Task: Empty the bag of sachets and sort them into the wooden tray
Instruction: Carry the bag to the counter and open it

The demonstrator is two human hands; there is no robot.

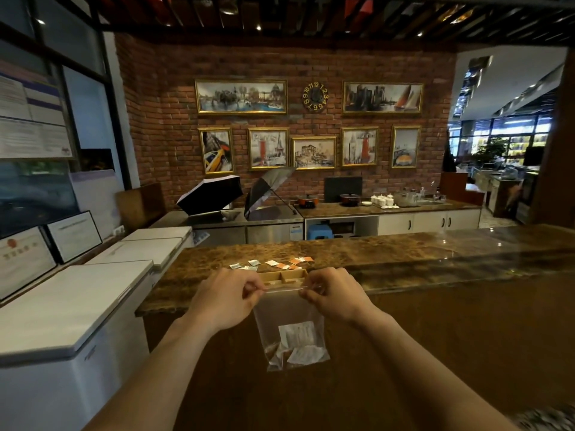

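Pinching the top edge of the clear plastic bag (291, 331) from both sides, my left hand (228, 295) and right hand (333, 295) were both closed on its seal strip, holding it up in front of the counter (404, 253). The bag hung straight down below the counter's edge, and a few white sachets in the bag (297, 343) lay bunched at its bottom, so I judged the emptying was not finished. Whether the seal was open or shut I could not tell.

Beyond my knuckles sat the wooden tray (284, 276), partly hidden by the hands and the bag's top; the compartments I could see looked bare. Just behind it, loose sachets (273, 263) lay scattered on the counter, white ones to the left and orange ones to the right, none of them in the tray as far as I could see. By my reckoning the sorting had hardly begun: the rest had to come out, then every piece had to go into a compartment.

White chest freezers (77, 300) stood close on the left, clear of the tray. Nothing on the counter blocked the tray itself.
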